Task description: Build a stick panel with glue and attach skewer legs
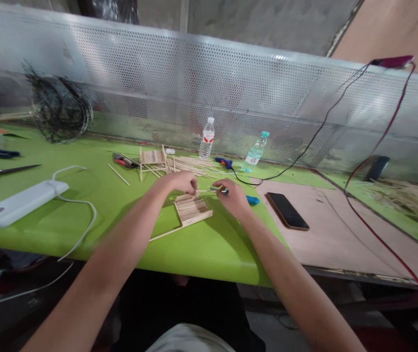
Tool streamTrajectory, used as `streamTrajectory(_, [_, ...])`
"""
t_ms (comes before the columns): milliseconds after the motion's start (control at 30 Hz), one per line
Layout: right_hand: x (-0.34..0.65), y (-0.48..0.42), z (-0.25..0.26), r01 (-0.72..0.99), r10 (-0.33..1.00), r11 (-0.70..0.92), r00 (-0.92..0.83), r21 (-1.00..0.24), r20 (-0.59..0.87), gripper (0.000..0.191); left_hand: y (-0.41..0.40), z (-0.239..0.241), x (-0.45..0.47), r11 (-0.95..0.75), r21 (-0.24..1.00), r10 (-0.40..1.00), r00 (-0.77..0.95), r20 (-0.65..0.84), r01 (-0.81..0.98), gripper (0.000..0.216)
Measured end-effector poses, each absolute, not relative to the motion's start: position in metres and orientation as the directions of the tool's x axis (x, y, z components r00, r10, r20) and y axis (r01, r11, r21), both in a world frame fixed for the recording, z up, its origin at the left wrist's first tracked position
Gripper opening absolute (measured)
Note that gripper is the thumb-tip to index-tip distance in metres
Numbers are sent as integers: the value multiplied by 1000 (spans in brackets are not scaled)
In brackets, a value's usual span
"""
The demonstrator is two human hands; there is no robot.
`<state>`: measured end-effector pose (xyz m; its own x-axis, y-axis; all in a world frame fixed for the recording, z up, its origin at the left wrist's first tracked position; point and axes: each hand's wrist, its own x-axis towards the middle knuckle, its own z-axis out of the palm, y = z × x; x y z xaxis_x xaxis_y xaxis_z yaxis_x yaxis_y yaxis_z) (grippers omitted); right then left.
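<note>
A thin wooden stick (204, 191) runs between my two hands, its left end in the closed fingers of my left hand (184, 183). My right hand (233, 196) is wrapped around a utility knife (253, 200); its teal handle pokes out behind the palm and its front end touches or nearly touches the stick. Just below the hands lies a small slatted panel of sticks (193, 210), with one long stick jutting to the lower left. Behind my left hand stands a small stick-built frame (153, 157) with a slatted top and legs.
Loose sticks (194, 165) are piled behind the hands, near pliers (125, 160), a blue glue gun (224, 162) and two water bottles (207, 139). A phone (287, 210) lies right. A white power strip (22, 200) and scissors (9, 172) are left. A perforated metal screen (150, 73) backs the table.
</note>
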<state>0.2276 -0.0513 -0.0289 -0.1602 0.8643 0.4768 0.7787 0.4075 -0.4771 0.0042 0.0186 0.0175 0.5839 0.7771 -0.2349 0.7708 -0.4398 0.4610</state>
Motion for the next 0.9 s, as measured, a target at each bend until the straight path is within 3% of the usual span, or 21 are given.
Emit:
streamTrajectory(167, [234, -46, -35, 870, 894, 372, -242, -324, 377, 33, 15, 18, 6, -450, 473, 785, 588, -195, 758, 22])
streamTrajectory(467, [242, -45, -33, 919, 918, 288, -184, -270, 352, 32, 13, 11, 21, -564, 466, 738, 669, -86, 682, 30])
streamTrajectory(600, [246, -45, -31, 931, 926, 254, -156, -261, 344, 29, 14, 12, 17, -536, 427, 744, 647, -169, 728, 48])
streamTrajectory(733, [246, -46, -30, 934, 927, 256, -163, -250, 338, 29, 14, 14, 11, -501, 385, 757, 608, -240, 775, 40])
streamTrajectory(900, [244, -46, -28, 938, 925, 241, -145, -249, 352, 28, 12, 15, 16, -572, 382, 756, 648, -98, 726, 30])
